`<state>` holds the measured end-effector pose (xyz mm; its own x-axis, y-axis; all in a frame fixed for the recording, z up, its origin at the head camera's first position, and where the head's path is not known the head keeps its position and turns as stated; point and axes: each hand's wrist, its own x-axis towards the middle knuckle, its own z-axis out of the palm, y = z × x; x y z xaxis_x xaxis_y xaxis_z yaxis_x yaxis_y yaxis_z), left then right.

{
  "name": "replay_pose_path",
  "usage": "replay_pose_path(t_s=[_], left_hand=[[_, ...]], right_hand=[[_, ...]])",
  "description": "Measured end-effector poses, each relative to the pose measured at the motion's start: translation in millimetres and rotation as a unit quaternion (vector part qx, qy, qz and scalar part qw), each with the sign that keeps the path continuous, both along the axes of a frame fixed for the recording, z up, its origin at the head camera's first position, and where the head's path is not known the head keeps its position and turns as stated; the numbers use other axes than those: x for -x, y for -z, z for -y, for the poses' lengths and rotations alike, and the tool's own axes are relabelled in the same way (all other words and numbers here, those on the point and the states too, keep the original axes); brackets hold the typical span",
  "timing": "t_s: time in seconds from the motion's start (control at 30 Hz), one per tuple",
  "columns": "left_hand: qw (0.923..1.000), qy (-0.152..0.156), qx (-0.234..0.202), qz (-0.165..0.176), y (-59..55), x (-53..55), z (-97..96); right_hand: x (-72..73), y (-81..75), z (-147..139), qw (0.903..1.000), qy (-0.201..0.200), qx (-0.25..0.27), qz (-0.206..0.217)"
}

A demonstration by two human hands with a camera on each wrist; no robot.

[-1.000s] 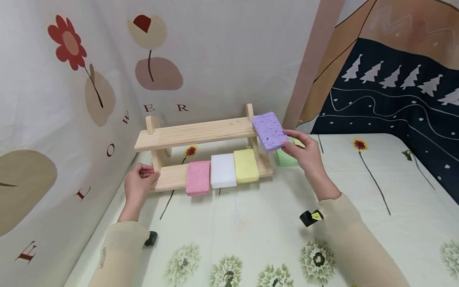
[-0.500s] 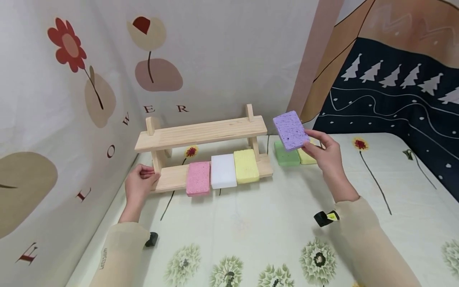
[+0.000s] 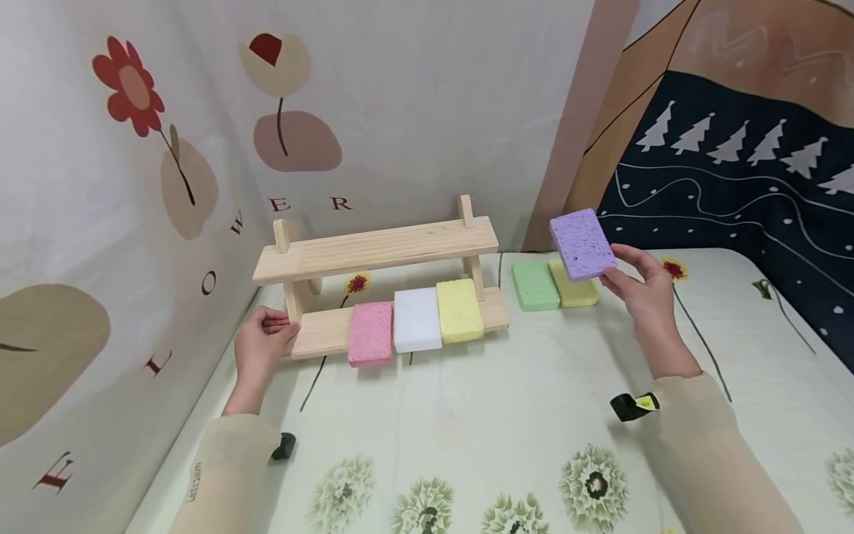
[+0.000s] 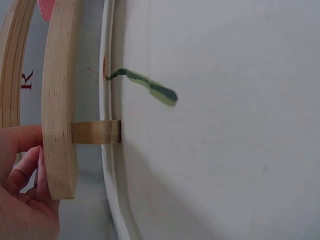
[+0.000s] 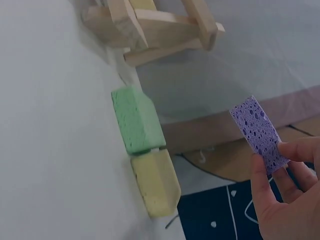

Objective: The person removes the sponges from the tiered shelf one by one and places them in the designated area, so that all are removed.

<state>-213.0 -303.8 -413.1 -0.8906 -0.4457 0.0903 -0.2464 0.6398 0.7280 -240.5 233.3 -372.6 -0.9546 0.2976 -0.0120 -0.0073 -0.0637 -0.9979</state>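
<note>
My right hand (image 3: pixel 647 304) pinches a purple sponge (image 3: pixel 583 245) by its right edge, holding it up off the table, to the right of a two-tier wooden shelf (image 3: pixel 394 248). The right wrist view shows the sponge (image 5: pixel 256 131) between thumb and fingers. At the shelf's lower left end, my left hand (image 3: pixel 259 343) grips the lower board (image 4: pixel 60 105), fingers curled at its edge. Across that board lie a pink sponge (image 3: pixel 371 332), a white sponge (image 3: pixel 416 319) and a yellow sponge (image 3: pixel 459 310), overhanging its front. The upper board bears nothing.
On the table right of the shelf, a green sponge (image 3: pixel 535 286) and another yellow sponge (image 3: pixel 572 288) lie side by side. A printed fabric wall (image 3: pixel 414 111) stands behind the shelf, and another runs along the left. Flower-patterned cloth (image 3: pixel 454 408) covers the table.
My right hand has carried the purple sponge rightward, away from the shelf's right end, uncovering the green and yellow sponges on the table. My left hand has stayed on the shelf.
</note>
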Motion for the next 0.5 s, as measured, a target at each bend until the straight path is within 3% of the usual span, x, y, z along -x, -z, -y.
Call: replay_pose_path(t_s=[0.5], left_hand=[[1.0,0.0,-0.001,-0.008,0.7,0.6,1.0]], right_hand=[[11.8,18.5,-30,0.995,0.071,0.032,0.063]])
